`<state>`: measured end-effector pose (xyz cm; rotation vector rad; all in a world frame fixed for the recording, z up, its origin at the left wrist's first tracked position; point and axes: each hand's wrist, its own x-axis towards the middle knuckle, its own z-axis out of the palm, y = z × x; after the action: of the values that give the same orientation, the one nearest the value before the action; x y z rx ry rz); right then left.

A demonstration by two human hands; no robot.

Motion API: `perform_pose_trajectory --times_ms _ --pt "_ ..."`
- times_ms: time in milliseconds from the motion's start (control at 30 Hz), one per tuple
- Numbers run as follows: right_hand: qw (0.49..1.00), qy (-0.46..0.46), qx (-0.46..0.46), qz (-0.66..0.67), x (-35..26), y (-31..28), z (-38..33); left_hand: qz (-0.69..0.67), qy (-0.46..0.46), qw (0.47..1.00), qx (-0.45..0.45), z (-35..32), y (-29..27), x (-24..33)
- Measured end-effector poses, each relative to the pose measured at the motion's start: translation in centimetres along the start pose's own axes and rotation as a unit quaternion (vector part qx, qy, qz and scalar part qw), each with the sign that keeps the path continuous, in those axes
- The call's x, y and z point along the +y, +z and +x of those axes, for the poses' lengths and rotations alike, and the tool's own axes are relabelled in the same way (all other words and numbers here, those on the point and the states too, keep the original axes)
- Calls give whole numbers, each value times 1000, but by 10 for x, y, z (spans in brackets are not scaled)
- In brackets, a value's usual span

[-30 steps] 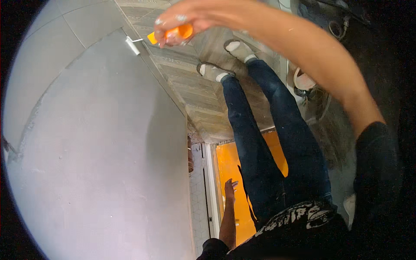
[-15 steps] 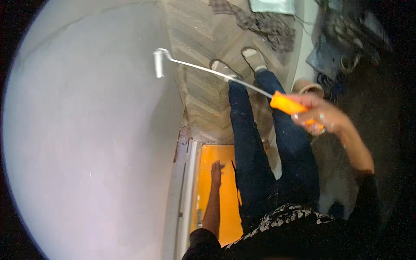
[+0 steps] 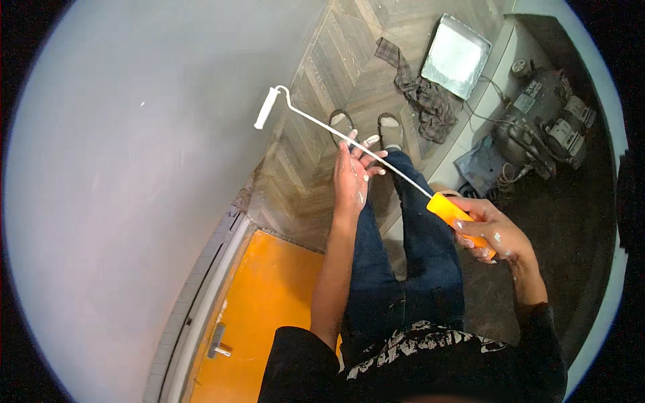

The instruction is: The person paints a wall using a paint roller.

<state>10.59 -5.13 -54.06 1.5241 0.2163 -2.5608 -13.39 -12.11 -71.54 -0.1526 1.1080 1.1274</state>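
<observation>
My right hand (image 3: 496,230), with white paint smears on it, is closed around the orange handle of a small paint roller (image 3: 267,109). Its thin metal rod slants up and left to a white sleeve, close to the grey wall (image 3: 134,174) in the picture; whether they touch I cannot tell. My left hand (image 3: 352,180) is open beside the middle of the rod, fingers spread and tips spotted with white paint. It does not appear to grip the rod.
On the herringbone floor (image 3: 299,148) lie a paint tray (image 3: 445,88) with white paint and a crumpled checked cloth (image 3: 433,111). A compressor-like machine (image 3: 534,127) with a cable stands at the right. An orange door (image 3: 269,295) with a metal handle is at lower left.
My left hand has risen from low in front of the orange door to beside the roller's rod. My view has shifted, bringing the tray and machine further in. The right hand keeps its hold.
</observation>
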Motion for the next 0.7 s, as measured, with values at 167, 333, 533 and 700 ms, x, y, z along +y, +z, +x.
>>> perform_pose_trajectory --times_ms 167,333,533,700 --pt "999 -30 23 -19 -8 42 -70 28 94 995 -28 -62 56 65" --pt "997 -55 34 40 1 76 -125 26 129 991 -36 -116 108 104" --pt "981 -120 49 -144 -52 84 -10 13 139 990 21 9 18 92" --pt "975 -157 55 -145 -37 68 -49 74 158 985 9 -31 66 98"
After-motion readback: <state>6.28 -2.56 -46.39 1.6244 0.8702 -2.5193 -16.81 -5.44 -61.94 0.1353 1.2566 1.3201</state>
